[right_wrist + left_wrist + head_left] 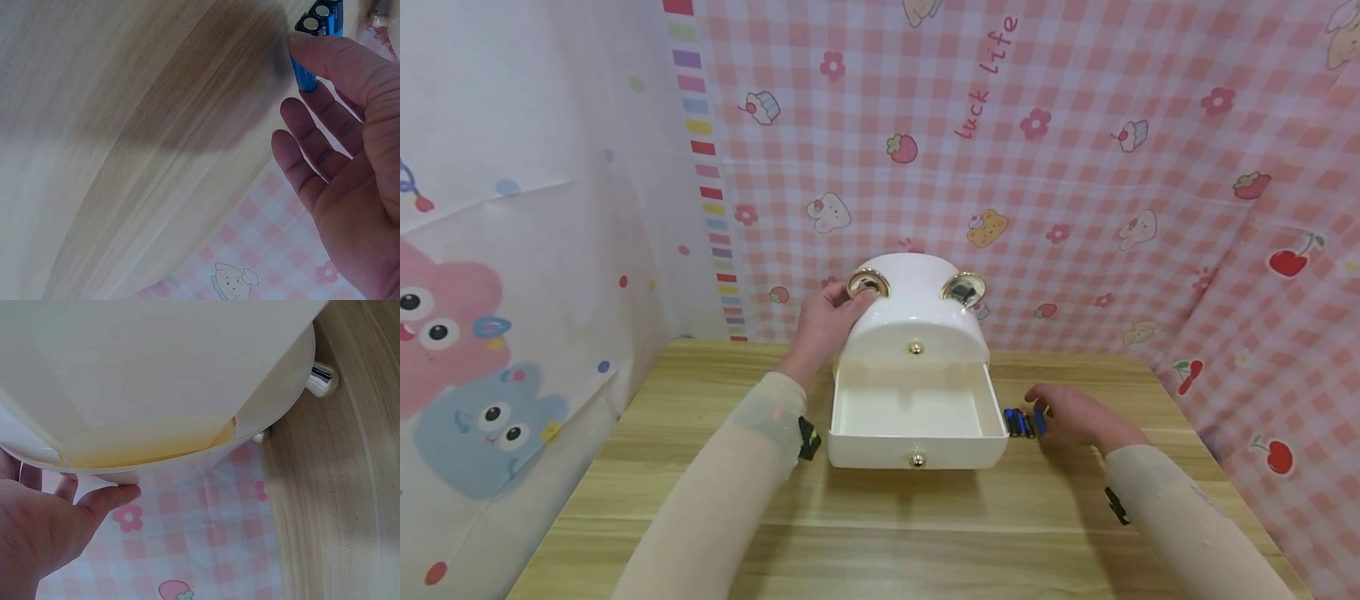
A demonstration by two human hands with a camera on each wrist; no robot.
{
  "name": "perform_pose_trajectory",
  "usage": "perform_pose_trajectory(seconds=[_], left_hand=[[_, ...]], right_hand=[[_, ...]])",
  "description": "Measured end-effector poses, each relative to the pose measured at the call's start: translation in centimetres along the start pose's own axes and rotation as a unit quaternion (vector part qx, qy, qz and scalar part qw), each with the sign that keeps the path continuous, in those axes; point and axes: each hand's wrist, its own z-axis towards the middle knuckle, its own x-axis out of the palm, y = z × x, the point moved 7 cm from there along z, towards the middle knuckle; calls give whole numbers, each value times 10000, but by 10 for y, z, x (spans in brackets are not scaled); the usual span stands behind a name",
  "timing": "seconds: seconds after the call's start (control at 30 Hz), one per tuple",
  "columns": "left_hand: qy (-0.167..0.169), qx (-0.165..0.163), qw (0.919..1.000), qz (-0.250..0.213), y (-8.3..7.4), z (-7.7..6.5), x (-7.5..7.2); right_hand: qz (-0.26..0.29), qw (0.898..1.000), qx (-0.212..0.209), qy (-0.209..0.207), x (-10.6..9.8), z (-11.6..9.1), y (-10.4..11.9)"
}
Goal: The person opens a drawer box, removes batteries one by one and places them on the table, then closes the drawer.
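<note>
A white two-drawer storage box (917,317) with two gold-rimmed round ears stands on the table. Its lower drawer (917,452) is pulled out, and the bare drawer floor shows. My left hand (827,323) grips the box's left ear (868,283), thumb in front; in the left wrist view that hand (53,525) is partly hidden at the box's edge. Right of the drawer, my right hand (1075,414) pinches a blue battery (304,76) between thumb and finger. Several more blue-and-black batteries (1017,422) stand beside it, close to the drawer's right side.
The box rests on a light wood-grain table (880,542). Behind it hangs a pink checked cloth (865,192), and a white cartoon-printed cloth (587,275) hangs at the left. Small shiny feet (322,380) stick out under the box.
</note>
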Motion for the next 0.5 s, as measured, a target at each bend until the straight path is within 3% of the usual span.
perform_pose_trajectory(seconds=[0.5], left_hand=[[23, 43, 10000, -33, 2, 1, -1]], right_hand=[[87, 9995, -291, -88, 3, 4, 2]])
